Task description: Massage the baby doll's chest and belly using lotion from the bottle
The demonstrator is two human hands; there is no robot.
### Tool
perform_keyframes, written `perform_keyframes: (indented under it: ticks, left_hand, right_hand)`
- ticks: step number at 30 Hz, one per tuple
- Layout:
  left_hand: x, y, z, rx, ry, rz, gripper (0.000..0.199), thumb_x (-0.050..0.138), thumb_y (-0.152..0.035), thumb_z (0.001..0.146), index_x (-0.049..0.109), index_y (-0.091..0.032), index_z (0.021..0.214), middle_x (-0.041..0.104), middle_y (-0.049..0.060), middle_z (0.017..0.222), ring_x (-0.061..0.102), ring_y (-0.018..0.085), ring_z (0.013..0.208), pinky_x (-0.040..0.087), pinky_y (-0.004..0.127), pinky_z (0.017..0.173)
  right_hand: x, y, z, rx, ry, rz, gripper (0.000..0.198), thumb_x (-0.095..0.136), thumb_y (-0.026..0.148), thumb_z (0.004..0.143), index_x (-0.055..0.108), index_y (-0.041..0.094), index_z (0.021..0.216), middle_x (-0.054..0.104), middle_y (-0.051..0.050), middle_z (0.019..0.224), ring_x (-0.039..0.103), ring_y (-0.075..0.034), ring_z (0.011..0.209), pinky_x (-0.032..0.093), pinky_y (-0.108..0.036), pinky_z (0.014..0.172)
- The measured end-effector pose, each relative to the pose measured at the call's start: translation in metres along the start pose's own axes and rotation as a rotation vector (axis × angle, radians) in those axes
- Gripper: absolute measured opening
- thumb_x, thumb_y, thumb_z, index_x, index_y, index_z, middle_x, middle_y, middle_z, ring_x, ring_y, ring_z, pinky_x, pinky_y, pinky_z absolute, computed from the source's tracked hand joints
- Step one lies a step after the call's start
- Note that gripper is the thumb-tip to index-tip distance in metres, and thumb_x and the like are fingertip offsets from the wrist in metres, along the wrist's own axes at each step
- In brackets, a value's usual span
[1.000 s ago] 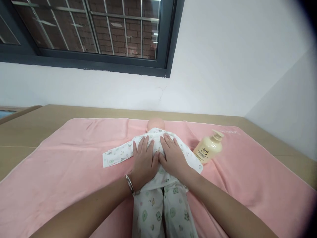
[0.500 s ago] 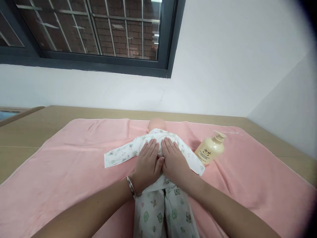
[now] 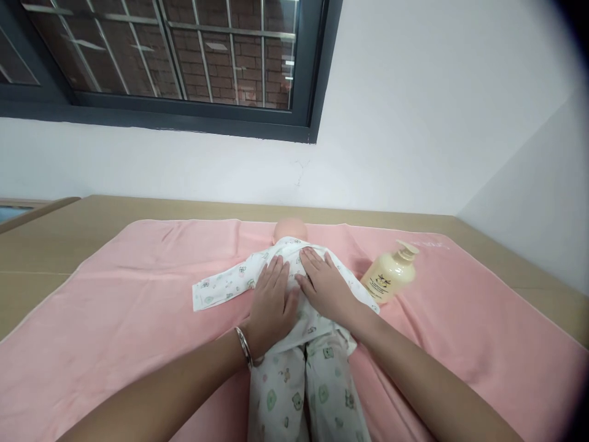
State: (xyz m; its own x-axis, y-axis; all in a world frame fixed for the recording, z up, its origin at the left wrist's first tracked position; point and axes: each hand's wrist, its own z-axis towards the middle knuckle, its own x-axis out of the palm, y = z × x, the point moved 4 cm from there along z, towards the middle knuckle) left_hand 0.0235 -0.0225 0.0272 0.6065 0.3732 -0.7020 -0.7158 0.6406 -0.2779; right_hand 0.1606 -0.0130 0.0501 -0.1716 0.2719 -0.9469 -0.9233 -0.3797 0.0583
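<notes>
A baby doll (image 3: 289, 229) lies stretched out on a pink blanket (image 3: 138, 344), its head at the far end. It wears a white printed top (image 3: 294, 245) and matching trousers (image 3: 280, 393). Flat on the left side of the top rests my left hand (image 3: 271, 307), fingers extended, a silver bangle at the wrist. My right hand (image 3: 329, 288) lies palm down on the top's right side, slightly farther up, thumb apart from the fingers. Both hands are open and hold nothing. The doll's hands do not show beyond the sleeves.
A pale yellow pump bottle (image 3: 389, 273) leans on the blanket by the doll's right-hand sleeve. The blanket covers a wooden surface (image 3: 59, 245) that meets a white wall (image 3: 391, 153). Above is a dark-framed window (image 3: 184, 113) with metal bars.
My hands have drawn apart: the right slid up and to the right, the left slightly left. The top's lower right edge has shifted outward. The doll and bottle stay in place.
</notes>
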Motion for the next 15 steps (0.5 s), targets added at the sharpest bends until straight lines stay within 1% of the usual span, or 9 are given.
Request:
perform_keyframes:
  ticks: [1,3,6,8,10,11,13,15]
  left_hand:
    - [0.0,0.0,0.0,0.018,-0.007,-0.003,0.046,0.041,-0.026,0.093,0.043,-0.009,0.135,0.045,0.018,0.142,0.036,0.03,0.137,0.036,0.054,0.109]
    - [-0.004,-0.003,-0.001,0.08,-0.057,-0.022,0.04,0.043,-0.023,0.091,0.05,-0.011,0.129,0.052,0.016,0.136,0.042,0.028,0.133,0.037,0.052,0.109]
    - [-0.015,-0.01,-0.004,0.2,-0.128,-0.076,0.031,0.047,-0.017,0.086,0.059,-0.016,0.115,0.065,0.011,0.12,0.053,0.025,0.122,0.038,0.05,0.109]
    - [-0.021,-0.013,-0.005,0.243,-0.147,-0.116,0.025,0.049,-0.014,0.084,0.062,-0.019,0.106,0.068,0.007,0.112,0.057,0.023,0.115,0.039,0.048,0.108]
    - [-0.022,-0.013,-0.005,0.221,-0.145,-0.14,0.023,0.049,-0.015,0.085,0.062,-0.02,0.103,0.069,0.006,0.111,0.058,0.022,0.113,0.039,0.047,0.108]
    - [-0.02,-0.011,-0.004,0.185,-0.128,-0.141,0.024,0.048,-0.016,0.086,0.061,-0.019,0.106,0.068,0.007,0.114,0.057,0.022,0.116,0.038,0.048,0.108]
    - [-0.014,-0.007,-0.002,0.076,-0.078,-0.115,0.033,0.044,-0.021,0.09,0.055,-0.016,0.121,0.061,0.011,0.127,0.05,0.024,0.125,0.035,0.05,0.11]
    - [-0.006,-0.002,0.0,-0.045,-0.018,-0.07,0.043,0.039,-0.026,0.094,0.043,-0.012,0.135,0.047,0.015,0.141,0.039,0.026,0.135,0.032,0.053,0.111]
  right_hand:
    - [0.003,0.0,0.001,-0.007,0.001,0.003,0.052,0.031,0.031,0.1,0.033,0.004,0.145,0.029,-0.013,0.149,0.023,-0.026,0.139,0.021,-0.05,0.115]
    - [0.005,0.007,-0.005,-0.008,-0.007,-0.025,0.053,0.033,0.025,0.098,0.031,0.002,0.145,0.027,-0.015,0.149,0.021,-0.026,0.14,0.022,-0.047,0.115]
    - [0.001,0.031,-0.027,-0.033,-0.015,-0.107,0.057,0.039,0.016,0.089,0.035,-0.005,0.142,0.028,-0.02,0.147,0.021,-0.031,0.139,0.024,-0.047,0.115]
    - [-0.003,0.044,-0.039,-0.06,0.001,-0.144,0.058,0.043,0.015,0.085,0.038,-0.007,0.139,0.031,-0.023,0.145,0.025,-0.034,0.136,0.023,-0.048,0.115]
    - [-0.006,0.048,-0.042,-0.091,0.017,-0.15,0.054,0.041,0.015,0.087,0.043,-0.004,0.138,0.035,-0.022,0.143,0.029,-0.034,0.135,0.021,-0.049,0.115]
    - [-0.007,0.045,-0.039,-0.095,0.02,-0.14,0.052,0.039,0.016,0.089,0.044,-0.002,0.137,0.037,-0.021,0.142,0.03,-0.032,0.134,0.021,-0.049,0.115]
    - [-0.005,0.032,-0.028,-0.069,0.011,-0.109,0.05,0.034,0.019,0.093,0.043,0.0,0.139,0.037,-0.019,0.143,0.03,-0.03,0.135,0.022,-0.049,0.115]
    - [-0.001,0.015,-0.014,-0.027,-0.006,-0.074,0.051,0.032,0.024,0.096,0.038,0.0,0.141,0.034,-0.018,0.145,0.027,-0.028,0.137,0.024,-0.047,0.115]
